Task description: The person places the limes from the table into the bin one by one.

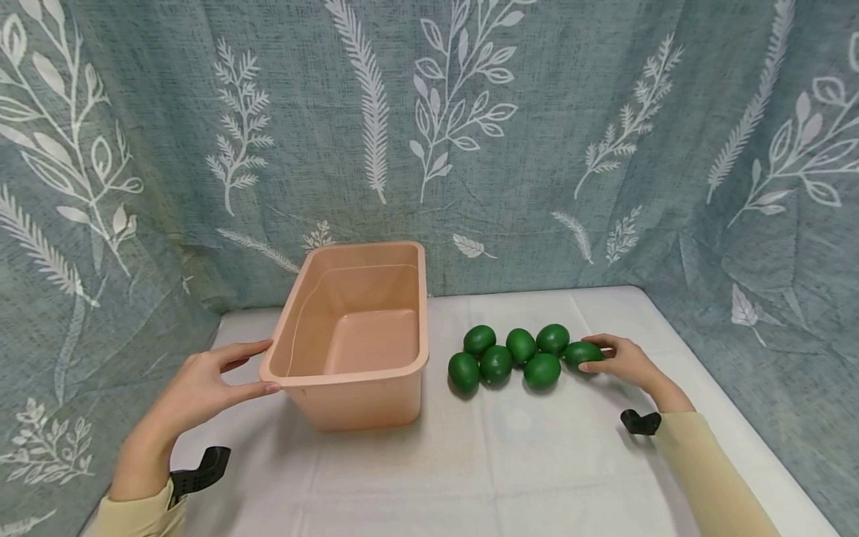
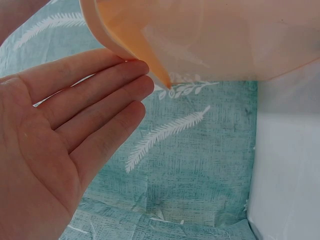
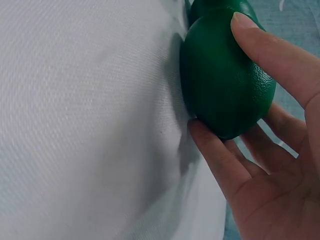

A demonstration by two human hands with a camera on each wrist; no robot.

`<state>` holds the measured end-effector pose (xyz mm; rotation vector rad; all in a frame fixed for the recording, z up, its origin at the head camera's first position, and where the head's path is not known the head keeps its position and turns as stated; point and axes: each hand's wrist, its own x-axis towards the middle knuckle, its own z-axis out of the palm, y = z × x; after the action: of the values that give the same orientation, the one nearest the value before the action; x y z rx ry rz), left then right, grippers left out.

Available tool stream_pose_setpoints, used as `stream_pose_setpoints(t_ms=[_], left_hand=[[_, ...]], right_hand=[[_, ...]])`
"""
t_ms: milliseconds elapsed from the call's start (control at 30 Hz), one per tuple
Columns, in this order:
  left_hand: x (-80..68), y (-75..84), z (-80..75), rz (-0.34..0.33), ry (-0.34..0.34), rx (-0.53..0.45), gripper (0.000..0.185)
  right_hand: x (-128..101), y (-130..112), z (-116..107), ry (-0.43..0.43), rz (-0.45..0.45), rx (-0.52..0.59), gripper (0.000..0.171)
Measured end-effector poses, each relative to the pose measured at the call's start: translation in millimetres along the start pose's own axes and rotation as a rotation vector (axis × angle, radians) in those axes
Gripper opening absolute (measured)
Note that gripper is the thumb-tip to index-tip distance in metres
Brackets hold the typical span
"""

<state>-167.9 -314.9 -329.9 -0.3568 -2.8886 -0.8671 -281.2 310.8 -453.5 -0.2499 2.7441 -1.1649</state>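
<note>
Nearest us, our left hand (image 1: 201, 388) rests straight-fingered against the tub (image 1: 356, 332) near the table's (image 1: 510, 455) back left corner, while our right hand (image 1: 620, 362) pinches the end lime (image 1: 581, 353), whose smooth skin could slip free and knock its neighbours rolling.

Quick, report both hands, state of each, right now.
Left hand: open, straight fingers touching the pink tub at its rim corner.
Right hand: pinching the rightmost green fruit between thumb and fingers.

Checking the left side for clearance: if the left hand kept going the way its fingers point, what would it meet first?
Likely the tub: the left hand already has its fingertips at the near-left rim corner.
</note>
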Motion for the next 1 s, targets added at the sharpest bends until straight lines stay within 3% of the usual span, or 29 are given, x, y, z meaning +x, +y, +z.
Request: stream_pose_setpoints(t_ms=[700,1000], left_hand=[[0.9,-0.3,0.6,0.006,0.002,-0.008,0.069],[1.4,-0.9,-0.2,0.0,-0.009,-0.018,0.07]], right_hand=[[-11.6,-4.0,-14.1,0.012,-0.016,-0.028,0.072],[-8.9,-26.9,-27.6,0.062,-0.071,-0.042,0.07]])
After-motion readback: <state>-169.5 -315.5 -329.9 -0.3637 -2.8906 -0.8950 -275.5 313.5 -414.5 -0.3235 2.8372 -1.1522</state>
